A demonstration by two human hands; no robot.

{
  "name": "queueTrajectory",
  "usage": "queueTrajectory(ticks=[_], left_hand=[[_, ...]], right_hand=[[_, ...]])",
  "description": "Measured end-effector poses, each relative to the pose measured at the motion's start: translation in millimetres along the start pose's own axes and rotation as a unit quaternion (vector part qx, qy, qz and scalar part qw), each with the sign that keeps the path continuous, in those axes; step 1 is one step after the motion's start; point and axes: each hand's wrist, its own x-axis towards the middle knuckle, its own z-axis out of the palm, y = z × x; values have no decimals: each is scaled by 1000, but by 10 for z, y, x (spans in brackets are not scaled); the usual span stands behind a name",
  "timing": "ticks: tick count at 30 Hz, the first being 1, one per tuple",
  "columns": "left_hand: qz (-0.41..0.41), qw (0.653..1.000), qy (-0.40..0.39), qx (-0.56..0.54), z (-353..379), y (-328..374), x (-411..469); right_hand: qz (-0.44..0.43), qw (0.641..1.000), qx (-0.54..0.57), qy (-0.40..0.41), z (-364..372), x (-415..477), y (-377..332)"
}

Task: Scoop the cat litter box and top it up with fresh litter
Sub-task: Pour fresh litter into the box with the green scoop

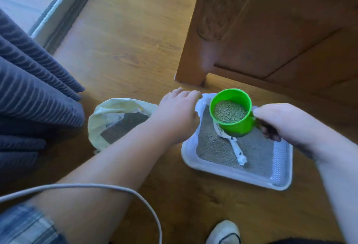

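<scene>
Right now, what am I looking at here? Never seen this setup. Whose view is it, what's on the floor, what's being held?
There is no robot: a person works with bare hands, and the single picture comes from a wide-angle camera worn on their head, looking forward and down.

On the wooden floor sits a white litter tray filled with grey litter, with a white scoop lying in it. Left of the tray is an open pale bag.

The right hand holds a green cup full of granules by its handle, upright above the tray. The left hand reaches to the tray's far left corner; whether it grips the rim is unclear.

A wooden cabinet stands behind.
</scene>
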Motion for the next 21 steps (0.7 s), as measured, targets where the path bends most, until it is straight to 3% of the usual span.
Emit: queueTrajectory(ticks=[2,5,13,21], left_hand=[[10,999,-51,2,99,109,54],[6,995,-97,5,206,246,71],[-9,987,-158,10,350,270,103],[-37,987,-155,-5,327,210,115]], right_hand=[[20,992,-116,54,-48,-95,105],[89,943,-319,39,-13,-194,297],[153,924,-350,-2,180,19,407],[128,921,-364,-56,267,295,393]])
